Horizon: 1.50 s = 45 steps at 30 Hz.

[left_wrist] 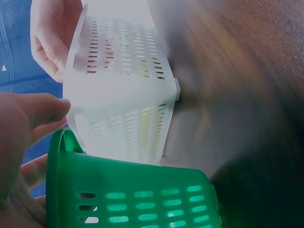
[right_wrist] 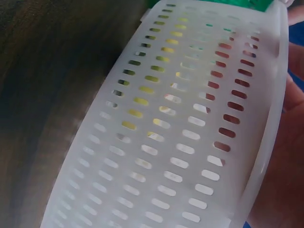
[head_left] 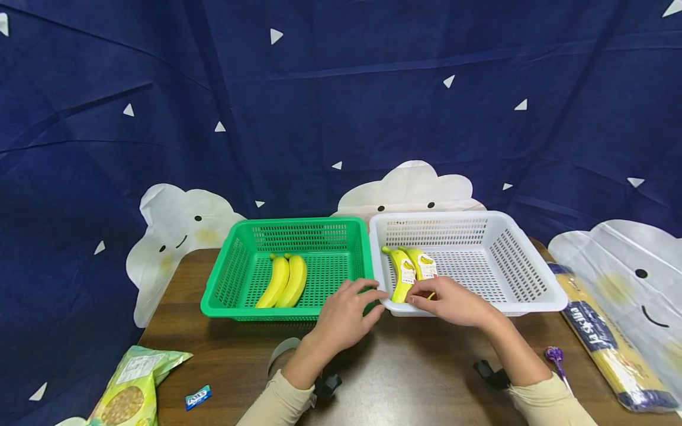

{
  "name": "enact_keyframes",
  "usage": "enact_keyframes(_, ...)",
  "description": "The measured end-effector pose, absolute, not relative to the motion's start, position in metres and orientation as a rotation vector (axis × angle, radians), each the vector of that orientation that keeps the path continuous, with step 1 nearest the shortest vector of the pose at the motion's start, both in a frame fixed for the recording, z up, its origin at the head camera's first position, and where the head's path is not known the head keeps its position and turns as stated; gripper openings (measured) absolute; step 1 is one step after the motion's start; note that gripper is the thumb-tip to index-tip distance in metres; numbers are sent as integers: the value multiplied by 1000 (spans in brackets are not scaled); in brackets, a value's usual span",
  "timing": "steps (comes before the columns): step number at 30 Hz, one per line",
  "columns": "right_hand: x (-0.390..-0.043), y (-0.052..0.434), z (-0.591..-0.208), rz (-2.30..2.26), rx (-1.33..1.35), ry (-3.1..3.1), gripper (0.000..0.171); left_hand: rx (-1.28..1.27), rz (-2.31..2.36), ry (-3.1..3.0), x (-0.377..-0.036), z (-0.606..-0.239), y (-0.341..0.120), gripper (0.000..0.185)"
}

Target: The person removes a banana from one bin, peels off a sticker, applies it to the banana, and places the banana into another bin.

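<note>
My left hand (head_left: 348, 310) is over the meeting rims of two baskets, thumb and forefinger apart, fingertips at the near-left corner of the white plastic basket (head_left: 538, 305). My right hand (head_left: 453, 300) reaches over that basket's front rim, its curled thumb and fingers around the lower end of a yellow banana (head_left: 424, 264) with a white label. Left of it lies another labelled banana (head_left: 401, 275). The green plastic basket (head_left: 288, 312) beside them holds two unlabelled bananas (head_left: 293, 283). In the right wrist view, the white basket's wall (right_wrist: 156, 142) partly hides the fingers.
At the table's left are a green-yellow snack bag (head_left: 130, 387) and a small blue packet (head_left: 198, 397). On the right lie a purple lollipop (head_left: 555, 357) and a long spaghetti pack (head_left: 607, 337). Behind hangs a dark blue cloth (head_left: 341, 106) with clouds.
</note>
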State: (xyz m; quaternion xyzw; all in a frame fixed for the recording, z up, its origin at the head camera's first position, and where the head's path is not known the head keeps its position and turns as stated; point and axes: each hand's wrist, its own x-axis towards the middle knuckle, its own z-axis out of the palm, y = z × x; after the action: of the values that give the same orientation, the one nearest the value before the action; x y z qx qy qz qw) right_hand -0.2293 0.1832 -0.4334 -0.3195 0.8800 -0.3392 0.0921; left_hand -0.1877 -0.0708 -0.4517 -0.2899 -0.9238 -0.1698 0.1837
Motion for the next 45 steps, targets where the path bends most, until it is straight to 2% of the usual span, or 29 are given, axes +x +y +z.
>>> enact_keyframes(10,-232,187,-439,-1047,-999,2635,9,-771,-521,-2500,-182,-439,-86,28)
enact_keyframes(14,-232,186,-438,-1034,-990,2635,9,-677,-656,-2423,-180,-428,-109,23)
enact_keyframes(25,-232,187,-438,-1021,-975,2648,10,-303,-893,-2199,-177,-411,-188,22)
enact_keyframes(35,-232,184,-438,-980,-975,2651,10,204,-938,-1974,-172,-439,-255,24)
enact_keyframes(45,-231,185,-438,-981,-963,2642,8,608,-1528,-1863,-176,-473,-283,37)
